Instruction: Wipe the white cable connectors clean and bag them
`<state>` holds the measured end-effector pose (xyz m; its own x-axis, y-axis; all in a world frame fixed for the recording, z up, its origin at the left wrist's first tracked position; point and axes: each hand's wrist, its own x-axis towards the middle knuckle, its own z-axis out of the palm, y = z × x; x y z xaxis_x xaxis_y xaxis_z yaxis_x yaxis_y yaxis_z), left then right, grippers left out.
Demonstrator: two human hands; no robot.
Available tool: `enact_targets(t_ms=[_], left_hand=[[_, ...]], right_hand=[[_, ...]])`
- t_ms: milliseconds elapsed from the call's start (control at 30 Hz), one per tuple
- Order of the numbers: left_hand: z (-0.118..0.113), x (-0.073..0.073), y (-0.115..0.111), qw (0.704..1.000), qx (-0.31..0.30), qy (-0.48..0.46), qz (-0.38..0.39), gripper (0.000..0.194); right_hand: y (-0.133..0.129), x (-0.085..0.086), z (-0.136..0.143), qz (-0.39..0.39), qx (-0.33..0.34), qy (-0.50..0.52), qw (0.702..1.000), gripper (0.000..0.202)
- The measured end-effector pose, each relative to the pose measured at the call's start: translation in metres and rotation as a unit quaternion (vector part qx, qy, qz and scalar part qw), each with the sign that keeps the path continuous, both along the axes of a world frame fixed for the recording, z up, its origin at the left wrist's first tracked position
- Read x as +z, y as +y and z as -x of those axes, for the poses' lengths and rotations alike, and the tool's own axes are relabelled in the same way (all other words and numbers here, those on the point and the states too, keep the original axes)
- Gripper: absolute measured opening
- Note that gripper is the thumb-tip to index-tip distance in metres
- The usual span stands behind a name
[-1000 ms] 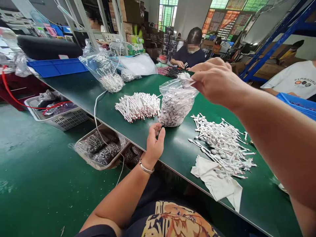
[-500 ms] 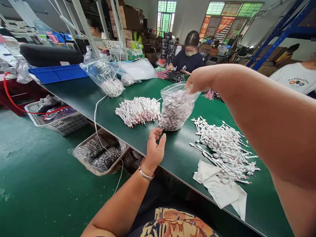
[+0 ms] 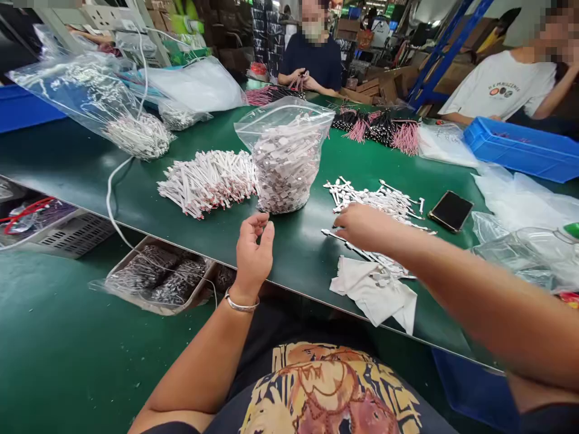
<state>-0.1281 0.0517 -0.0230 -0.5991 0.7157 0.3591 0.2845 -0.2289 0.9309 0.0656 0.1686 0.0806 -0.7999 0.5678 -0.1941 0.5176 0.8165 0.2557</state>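
Note:
A clear zip bag [image 3: 287,160] full of short white cables stands upright on the green table, its mouth up. My left hand [image 3: 254,253] is just in front of the bag's lower corner, palm turned inward, thumb apart from the loosely curled fingers, nothing visible in it. My right hand [image 3: 368,228] reaches down over a loose pile of white USB cables [image 3: 377,200] to the right of the bag. Its fingertips are partly hidden, so whether it grips a cable is unclear. Left of the bag lies a neater heap of white cables [image 3: 208,181].
A white cloth [image 3: 371,295] lies at the front edge and a phone [image 3: 451,211] to the right. Black and pink wire bundles [image 3: 375,128], a blue bin [image 3: 525,147] and another cable bag [image 3: 136,132] are further back. Two people sit across the table.
My right hand has let go of the zip bag's top and moved down and right to the loose cables. My left hand stays by the bag. The view has tilted down and right.

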Motion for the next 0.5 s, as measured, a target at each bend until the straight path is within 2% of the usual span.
enact_targets(t_ms=[67, 133, 300, 367, 433, 500], left_hand=[[-0.002, 0.002, -0.001, 0.999, 0.004, 0.029, 0.02, 0.029], [-0.003, 0.004, -0.003, 0.998, 0.003, 0.053, 0.035, 0.026], [-0.01, 0.01, -0.004, 0.989, -0.029, 0.119, 0.079, 0.024], [-0.017, 0.014, -0.003, 0.978, -0.06, 0.179, 0.088, 0.022], [-0.027, 0.018, -0.001, 0.954, -0.1, 0.263, 0.1, 0.02], [-0.039, 0.021, 0.003, 0.919, -0.131, 0.346, 0.138, 0.026]], right_hand=[[-0.006, -0.033, -0.002, -0.013, 0.032, 0.008, 0.999, 0.018], [-0.01, -0.049, -0.002, -0.026, 0.043, 0.024, 0.998, 0.022], [-0.016, -0.051, -0.008, -0.03, 0.118, 0.086, 0.989, 0.026], [-0.017, -0.052, -0.012, -0.018, 0.123, 0.115, 0.986, 0.021], [-0.017, -0.056, -0.017, 0.015, 0.106, 0.146, 0.983, 0.013], [-0.016, -0.061, -0.021, 0.056, 0.085, 0.183, 0.978, 0.01]])
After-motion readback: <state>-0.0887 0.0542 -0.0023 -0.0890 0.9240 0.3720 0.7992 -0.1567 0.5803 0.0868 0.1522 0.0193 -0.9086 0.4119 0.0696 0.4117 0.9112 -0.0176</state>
